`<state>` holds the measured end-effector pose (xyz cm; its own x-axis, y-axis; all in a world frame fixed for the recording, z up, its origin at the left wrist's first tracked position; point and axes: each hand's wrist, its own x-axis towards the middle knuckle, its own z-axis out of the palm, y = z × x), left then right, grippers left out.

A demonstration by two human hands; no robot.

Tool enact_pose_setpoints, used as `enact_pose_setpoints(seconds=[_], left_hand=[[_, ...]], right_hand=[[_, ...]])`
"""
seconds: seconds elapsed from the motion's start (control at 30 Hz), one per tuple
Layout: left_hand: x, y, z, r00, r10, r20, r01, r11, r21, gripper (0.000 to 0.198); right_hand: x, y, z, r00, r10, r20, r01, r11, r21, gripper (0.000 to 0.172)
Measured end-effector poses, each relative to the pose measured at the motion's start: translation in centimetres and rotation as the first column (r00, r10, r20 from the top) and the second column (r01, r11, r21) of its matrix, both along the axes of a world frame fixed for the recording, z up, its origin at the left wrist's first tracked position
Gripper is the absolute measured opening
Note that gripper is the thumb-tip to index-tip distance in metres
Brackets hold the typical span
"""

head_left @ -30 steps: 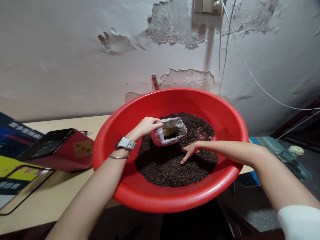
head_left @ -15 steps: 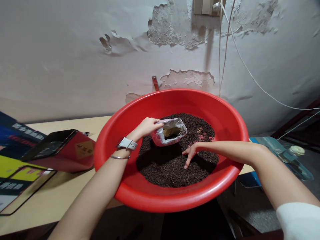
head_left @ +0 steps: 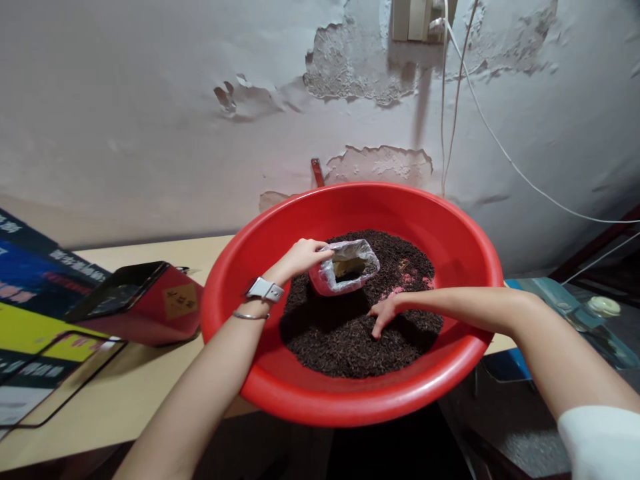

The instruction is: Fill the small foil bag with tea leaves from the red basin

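Observation:
A big red plastic basin (head_left: 325,400) rests on the table edge and holds a heap of dark loose leaves (head_left: 345,340). My left hand (head_left: 303,257), with a watch and a bangle on its wrist, grips the rim of a small clear plastic bag (head_left: 346,270) held open over the heap; some leaves lie inside it. My right hand (head_left: 385,313) sits on the heap just below and right of the bag, fingers pointing down into the leaves.
A red tin box (head_left: 145,303) with an open dark top lies left of the basin on the beige table (head_left: 120,393). Printed cartons (head_left: 35,300) are at the far left. A peeling wall (head_left: 200,120) with hanging white cables (head_left: 500,147) stands behind. Blue-green equipment (head_left: 575,320) is at the right.
My right hand has curled its fingers and drawn slightly toward the bag through the leaves. The left hand keeps the bag in the same place. The view shifted a little.

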<state>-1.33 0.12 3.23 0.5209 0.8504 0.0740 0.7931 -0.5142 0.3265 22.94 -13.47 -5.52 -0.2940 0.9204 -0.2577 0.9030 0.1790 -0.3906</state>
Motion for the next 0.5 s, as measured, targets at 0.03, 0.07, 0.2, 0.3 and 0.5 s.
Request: enact_pose_setpoints(seconds=[0.03,0.07,0.2,0.3,0.5], left_hand=[[0.0,0.0,0.0,1.0,0.0,0.003,0.0,1.0,0.001,0.05],[0.0,0.0,0.0,1.0,0.001,0.004,-0.001,1.0,0.002,0.05],[0.0,-0.1,0.0,1.0,0.008,0.001,-0.008,1.0,-0.003,0.049],[0.1,-0.3,0.3,1.0,0.01,-0.01,-0.01,1.0,0.0,0.049],[0.4,-0.7,0.6,0.999,0.004,-0.039,-0.004,1.0,-0.008,0.05]], right_hand=[[-1.4,1.3,0.0,0.998,0.059,-0.01,-0.06,0.995,-0.075,0.041],[-2.6,2.5,0.0,0.988,0.156,-0.011,-0.155,0.962,-0.226,0.041],[-5.5,5.0,0.9,0.942,0.329,-0.071,-0.329,0.855,-0.4,0.053],[-6.3,4.9,2.4,0.881,0.449,-0.149,-0.47,0.793,-0.388,0.058],[-5.5,5.1,7.9,0.779,0.581,-0.233,-0.608,0.792,-0.059,0.036]])
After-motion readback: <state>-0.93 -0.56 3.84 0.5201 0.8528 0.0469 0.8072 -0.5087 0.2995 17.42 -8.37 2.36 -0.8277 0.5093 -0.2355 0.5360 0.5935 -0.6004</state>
